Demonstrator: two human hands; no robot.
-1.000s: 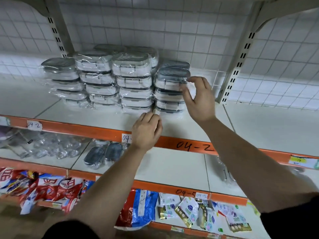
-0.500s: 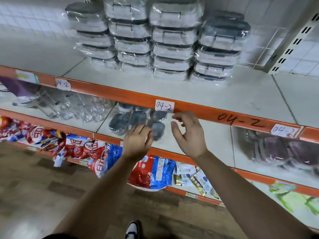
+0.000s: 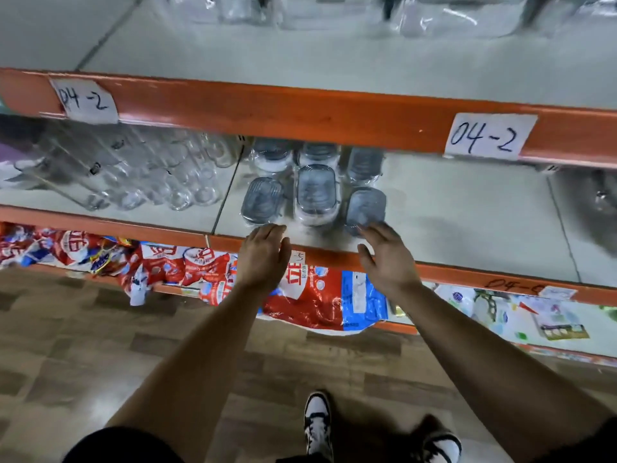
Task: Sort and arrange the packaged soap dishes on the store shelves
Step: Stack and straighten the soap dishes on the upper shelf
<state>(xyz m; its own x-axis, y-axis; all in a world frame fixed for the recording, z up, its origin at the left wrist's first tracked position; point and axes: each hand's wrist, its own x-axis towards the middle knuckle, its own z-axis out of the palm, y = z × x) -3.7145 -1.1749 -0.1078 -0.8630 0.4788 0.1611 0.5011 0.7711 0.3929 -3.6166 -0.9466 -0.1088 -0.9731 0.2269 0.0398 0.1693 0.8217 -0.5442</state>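
Observation:
Several plastic-wrapped soap dishes with grey lids stand on the middle shelf (image 3: 450, 228): a left one (image 3: 262, 200), a taller middle stack (image 3: 315, 192) and a right one (image 3: 365, 205), with more behind them under the orange rail. My left hand (image 3: 263, 255) hovers at the shelf's front edge just before the left dish, fingers relaxed and empty. Fingers spread, my right hand (image 3: 384, 255) reaches toward the right dish with its fingertips at the wrapping. On the top shelf (image 3: 300, 61), the bottoms of the stacked wrapped dishes (image 3: 450, 18) show blurred.
Clear glassware (image 3: 160, 175) fills the middle shelf's left part. Red and blue bags (image 3: 310, 295) hang over the lower shelf's edge. Orange rails carry paper labels reading 04-2 (image 3: 484, 137). My shoes (image 3: 317, 426) stand on the wooden floor below.
My view dropped from the top shelf's stacks to the middle shelf. Both hands came down from the top stack and moved in toward the dishes on the middle shelf.

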